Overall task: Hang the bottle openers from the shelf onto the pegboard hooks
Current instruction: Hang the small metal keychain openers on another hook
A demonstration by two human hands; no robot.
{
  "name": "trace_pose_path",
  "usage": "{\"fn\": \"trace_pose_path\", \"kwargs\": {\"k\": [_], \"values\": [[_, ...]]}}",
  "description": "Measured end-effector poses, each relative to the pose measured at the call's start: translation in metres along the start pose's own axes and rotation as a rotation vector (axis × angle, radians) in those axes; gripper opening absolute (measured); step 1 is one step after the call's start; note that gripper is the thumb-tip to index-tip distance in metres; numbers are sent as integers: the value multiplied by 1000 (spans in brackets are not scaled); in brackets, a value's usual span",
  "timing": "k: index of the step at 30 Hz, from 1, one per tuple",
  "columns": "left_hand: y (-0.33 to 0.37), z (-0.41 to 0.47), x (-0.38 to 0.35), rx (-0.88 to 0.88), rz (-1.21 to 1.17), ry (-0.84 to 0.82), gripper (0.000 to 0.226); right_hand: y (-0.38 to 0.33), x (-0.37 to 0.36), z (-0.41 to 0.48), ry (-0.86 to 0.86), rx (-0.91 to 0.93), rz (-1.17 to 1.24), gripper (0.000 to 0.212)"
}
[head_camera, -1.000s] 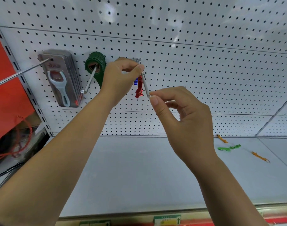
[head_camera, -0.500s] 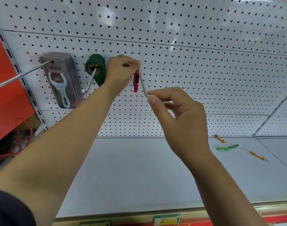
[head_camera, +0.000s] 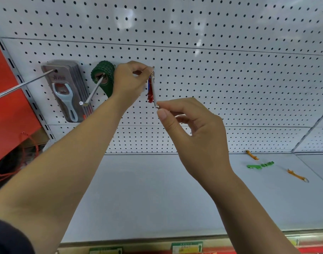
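My left hand (head_camera: 130, 80) pinches the top ring of a red bottle opener (head_camera: 150, 92) at the base of a metal peg hook (head_camera: 154, 92) on the white pegboard (head_camera: 230, 74). A blue piece shows behind the red opener. My right hand (head_camera: 191, 129) pinches the hook's front tip with thumb and forefinger. On the grey shelf (head_camera: 147, 195) at the right lie a green opener (head_camera: 260, 165) and two orange openers (head_camera: 252, 155) (head_camera: 297, 175).
Left of my hands hang green openers (head_camera: 103, 77) on a second hook and carded white openers (head_camera: 65, 90) on a third long hook (head_camera: 19, 87). A red panel (head_camera: 8, 107) stands at the far left. Price labels (head_camera: 186, 247) line the shelf's front edge.
The red opener has slid back along the hook toward the pegboard with my left hand. My right hand stays at the hook's tip.
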State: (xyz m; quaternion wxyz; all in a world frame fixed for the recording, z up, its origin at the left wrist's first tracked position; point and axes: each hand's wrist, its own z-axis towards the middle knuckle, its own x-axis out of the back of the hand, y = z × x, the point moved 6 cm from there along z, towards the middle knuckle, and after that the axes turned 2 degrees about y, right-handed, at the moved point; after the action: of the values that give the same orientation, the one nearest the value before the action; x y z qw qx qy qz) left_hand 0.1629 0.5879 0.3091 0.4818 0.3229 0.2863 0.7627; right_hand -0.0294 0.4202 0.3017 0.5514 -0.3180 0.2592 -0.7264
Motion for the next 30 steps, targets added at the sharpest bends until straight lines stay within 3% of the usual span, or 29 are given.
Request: {"fn": "trace_pose_path", "kwargs": {"k": [14, 18, 20, 24, 30], "values": [[-2, 0, -1, 15, 121, 145, 20, 17, 12, 17, -253, 14, 96, 19], [-4, -43, 1, 124, 214, 228, 18, 53, 30, 23, -279, 14, 3, 22], [-6, -76, -3, 153, 338, 208, 20, 83, 41, 24, -286, 7, -76, 26], [-22, -138, -22, 178, 664, 79, 46, 160, 62, 17, -365, -25, -283, 38], [-54, -224, -81, 254, 796, -114, 48, 273, 119, -16, -490, -127, -514, 48]]}}
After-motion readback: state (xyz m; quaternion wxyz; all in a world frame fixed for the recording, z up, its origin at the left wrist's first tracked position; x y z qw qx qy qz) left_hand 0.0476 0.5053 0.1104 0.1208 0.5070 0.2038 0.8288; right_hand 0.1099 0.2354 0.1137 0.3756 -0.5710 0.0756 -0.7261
